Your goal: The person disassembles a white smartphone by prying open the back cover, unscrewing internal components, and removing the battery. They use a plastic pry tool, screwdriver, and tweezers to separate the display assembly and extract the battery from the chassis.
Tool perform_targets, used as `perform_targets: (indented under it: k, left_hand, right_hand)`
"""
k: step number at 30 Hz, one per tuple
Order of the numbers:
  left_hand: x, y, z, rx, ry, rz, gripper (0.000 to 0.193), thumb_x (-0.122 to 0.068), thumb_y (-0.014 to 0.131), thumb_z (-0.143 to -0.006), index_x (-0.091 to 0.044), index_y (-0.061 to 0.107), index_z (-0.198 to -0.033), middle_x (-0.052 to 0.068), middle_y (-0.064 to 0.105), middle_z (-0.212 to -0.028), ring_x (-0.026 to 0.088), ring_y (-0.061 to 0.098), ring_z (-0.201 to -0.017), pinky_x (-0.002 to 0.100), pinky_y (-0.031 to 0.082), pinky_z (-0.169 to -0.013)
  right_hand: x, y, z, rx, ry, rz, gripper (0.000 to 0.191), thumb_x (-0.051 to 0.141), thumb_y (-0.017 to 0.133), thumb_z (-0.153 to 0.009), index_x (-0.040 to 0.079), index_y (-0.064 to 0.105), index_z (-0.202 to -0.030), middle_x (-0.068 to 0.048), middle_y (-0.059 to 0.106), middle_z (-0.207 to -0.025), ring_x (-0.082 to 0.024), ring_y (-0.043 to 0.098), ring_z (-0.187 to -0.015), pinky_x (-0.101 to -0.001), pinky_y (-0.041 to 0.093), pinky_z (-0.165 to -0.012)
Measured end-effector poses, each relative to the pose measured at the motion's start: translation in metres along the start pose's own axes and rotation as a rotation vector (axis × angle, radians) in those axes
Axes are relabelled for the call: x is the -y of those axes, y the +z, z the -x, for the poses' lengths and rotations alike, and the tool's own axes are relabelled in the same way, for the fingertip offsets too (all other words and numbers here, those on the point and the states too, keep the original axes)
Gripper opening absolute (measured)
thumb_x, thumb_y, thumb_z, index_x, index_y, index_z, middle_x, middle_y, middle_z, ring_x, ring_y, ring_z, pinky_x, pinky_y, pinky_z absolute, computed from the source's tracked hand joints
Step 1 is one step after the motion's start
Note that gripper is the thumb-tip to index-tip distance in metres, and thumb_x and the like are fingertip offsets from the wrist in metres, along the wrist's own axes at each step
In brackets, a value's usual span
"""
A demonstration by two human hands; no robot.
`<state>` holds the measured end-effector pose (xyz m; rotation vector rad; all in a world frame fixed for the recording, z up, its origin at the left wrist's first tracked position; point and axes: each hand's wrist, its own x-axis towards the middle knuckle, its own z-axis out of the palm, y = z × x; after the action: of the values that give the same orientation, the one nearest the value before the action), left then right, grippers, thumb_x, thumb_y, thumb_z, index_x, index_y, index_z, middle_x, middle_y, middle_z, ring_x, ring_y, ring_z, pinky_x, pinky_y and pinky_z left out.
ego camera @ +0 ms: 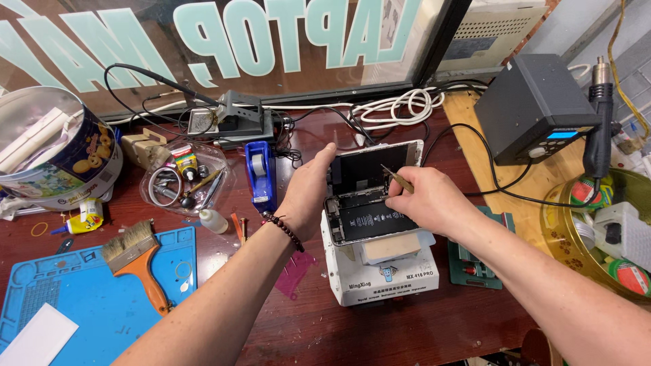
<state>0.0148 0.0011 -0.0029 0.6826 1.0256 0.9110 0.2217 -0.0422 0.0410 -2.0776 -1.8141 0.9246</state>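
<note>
An opened smartphone (369, 217) lies on a white box-shaped machine (380, 274), its black battery showing and its screen panel (369, 166) tilted up at the far end. My left hand (308, 190), with a bead bracelet on the wrist, steadies the phone's left edge and the raised screen. My right hand (427, 200) pinches brass-coloured tweezers (399, 179), whose tips point into the phone's upper part near the screen hinge.
A blue work mat (88, 298) with an orange-handled brush (139, 261) lies at the left. Behind it are a clear dish of tools (186, 179), a blue tape dispenser (261, 173) and a round tin (54, 156). A black hot-air station (536, 108) and a gold tin (597, 230) stand at the right.
</note>
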Motion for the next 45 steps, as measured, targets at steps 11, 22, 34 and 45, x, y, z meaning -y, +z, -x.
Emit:
perform_targets:
  k: [11,22,34,45]
  left_hand:
    - [-0.002,-0.001,0.001,-0.006,-0.002,0.010,0.058,-0.049,0.056,-0.094,0.000,0.069,-0.122,0.009,0.071,-0.113,0.018,0.065,-0.100,0.034,0.053,-0.088]
    - [-0.004,-0.004,0.007,-0.014,-0.031,-0.006,0.053,-0.048,0.055,-0.097,-0.002,0.067,-0.121,0.007,0.071,-0.106,0.018,0.064,-0.093,0.036,0.050,-0.083]
    - [-0.003,-0.005,0.013,0.012,-0.005,0.137,0.045,-0.042,0.055,-0.101,0.000,0.068,-0.113,0.007,0.074,-0.102,0.018,0.071,-0.091,0.038,0.057,-0.087]
    - [-0.010,-0.003,0.017,-0.012,-0.050,0.086,0.043,-0.043,0.053,-0.100,-0.005,0.066,-0.115,0.006,0.073,-0.102,0.017,0.069,-0.090,0.038,0.056,-0.083]
  right_hand:
    - [-0.009,0.001,0.010,-0.203,-0.553,0.136,0.013,0.016,0.077,-0.078,0.006,0.071,-0.085,-0.009,0.071,-0.086,-0.029,0.070,-0.077,-0.0415,0.055,-0.070]
    - [-0.022,-0.001,0.011,-0.370,-0.536,-0.082,0.009,0.014,0.072,-0.088,0.007,0.069,-0.092,-0.004,0.073,-0.079,-0.016,0.070,-0.066,-0.0326,0.055,-0.060]
    - [-0.233,-0.014,-0.136,-0.274,0.584,-0.362,0.018,0.002,0.080,-0.081,0.008,0.073,-0.097,-0.003,0.070,-0.087,-0.019,0.054,-0.071,-0.0397,0.040,-0.059]
    - [-0.142,-0.041,-0.056,-0.463,-0.076,-0.302,0.012,0.015,0.070,-0.095,0.003,0.072,-0.093,-0.003,0.072,-0.081,-0.007,0.065,-0.072,-0.0246,0.051,-0.069]
